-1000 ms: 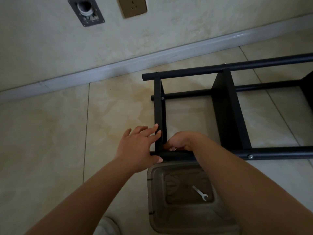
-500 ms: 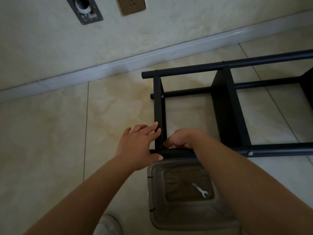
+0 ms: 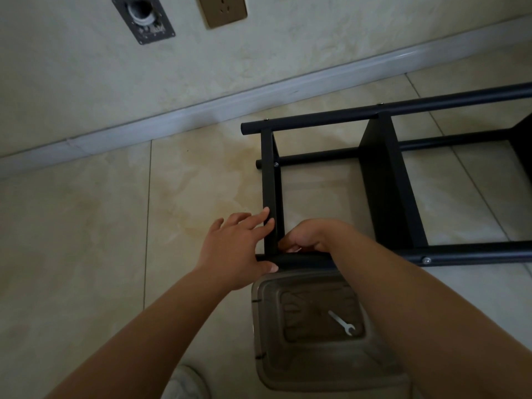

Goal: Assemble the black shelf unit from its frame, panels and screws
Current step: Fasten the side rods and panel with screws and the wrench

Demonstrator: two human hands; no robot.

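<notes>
The black shelf unit (image 3: 383,116) lies on its side on the tiled floor, with round tubes running left to right and a black panel (image 3: 385,185) fixed upright between them. My left hand (image 3: 236,249) rests on the black end panel (image 3: 270,180), straight fingers on its outer face and thumb on the near tube (image 3: 472,254). My right hand (image 3: 309,236) sits with curled fingers at the inner corner where that panel meets the near tube. What its fingertips hold is hidden.
A translucent plastic box (image 3: 313,341) stands just under the near tube, with a small silver wrench (image 3: 341,322) inside. A white skirting board (image 3: 201,110) and wall run across the back. A shoe (image 3: 187,381) shows at the bottom edge.
Both hands stay at the same corner of the frame. The view has shifted slightly; nothing has visibly been taken up or let go.
</notes>
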